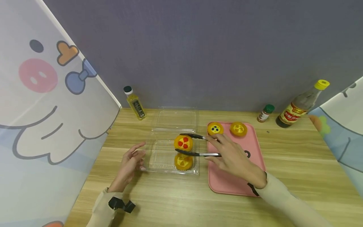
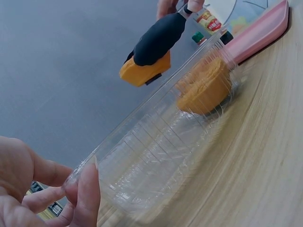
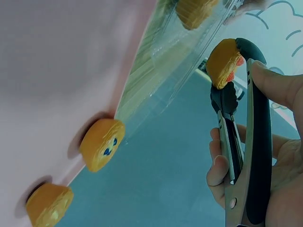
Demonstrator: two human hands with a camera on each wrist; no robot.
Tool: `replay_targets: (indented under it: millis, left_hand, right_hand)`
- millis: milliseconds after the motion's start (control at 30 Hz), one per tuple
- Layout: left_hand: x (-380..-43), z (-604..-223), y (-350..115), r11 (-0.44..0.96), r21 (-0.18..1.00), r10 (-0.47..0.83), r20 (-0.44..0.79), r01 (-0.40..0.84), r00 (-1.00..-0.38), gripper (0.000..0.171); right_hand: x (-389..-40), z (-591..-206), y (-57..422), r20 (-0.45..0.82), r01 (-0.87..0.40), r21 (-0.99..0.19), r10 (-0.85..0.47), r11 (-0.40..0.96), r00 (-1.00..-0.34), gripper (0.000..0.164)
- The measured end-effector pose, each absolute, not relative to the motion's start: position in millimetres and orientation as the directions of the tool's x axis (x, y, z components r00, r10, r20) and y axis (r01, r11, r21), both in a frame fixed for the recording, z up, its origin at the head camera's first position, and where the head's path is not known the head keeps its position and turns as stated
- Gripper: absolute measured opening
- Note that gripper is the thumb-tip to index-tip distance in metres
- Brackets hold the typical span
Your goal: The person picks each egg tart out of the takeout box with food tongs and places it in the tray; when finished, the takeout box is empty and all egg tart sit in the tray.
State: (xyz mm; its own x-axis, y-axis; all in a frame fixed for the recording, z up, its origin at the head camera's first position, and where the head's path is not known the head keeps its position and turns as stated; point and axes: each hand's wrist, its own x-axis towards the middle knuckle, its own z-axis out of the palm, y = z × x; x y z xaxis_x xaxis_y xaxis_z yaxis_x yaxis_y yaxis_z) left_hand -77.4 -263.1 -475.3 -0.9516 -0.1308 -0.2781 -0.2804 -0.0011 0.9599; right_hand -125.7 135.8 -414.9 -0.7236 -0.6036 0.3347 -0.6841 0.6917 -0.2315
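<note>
My right hand [image 1: 232, 156] grips black-and-silver tongs [image 3: 258, 142], whose black tips hold a small tart [image 1: 183, 143] topped with red pieces. In both wrist views this tart hangs in the air above the clear plastic container [image 1: 163, 154]. Inside the container, at its right front, sits another tart [image 2: 208, 90] with a plain yellow top. The container's hinged lid [image 1: 176, 120] lies folded back. At the container's left edge, my left hand [image 1: 131, 163] pinches the rim between thumb and fingers.
Right of the container lies a pink tray [image 1: 227, 186] bearing a blue-dotted tart [image 1: 215, 128] and a yellow-topped tart [image 1: 238, 129]. Along the back wall stand an oil bottle [image 1: 136, 105], a green-capped jar [image 1: 265, 113] and a yellow-capped sauce bottle [image 1: 297, 108].
</note>
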Motion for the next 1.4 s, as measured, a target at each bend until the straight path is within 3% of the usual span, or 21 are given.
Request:
replay_targets:
  millis: [367, 1400]
  left_hand:
    - [-77, -474, -261, 0.018, 0.963, -0.118, -0.265, -0.269, -0.957, 0.049]
    - [-78, -474, -261, 0.057, 0.962, -0.135, -0.257, -0.266, -0.957, 0.049]
  right_hand:
    - [-121, -417, 161, 0.324, -0.625, -0.266, -0.543, 0.734, -0.775, 0.074]
    - [-113, -433, 224, 0.356, -0.555, -0.225, -0.463, 0.801, -0.812, 0.066]
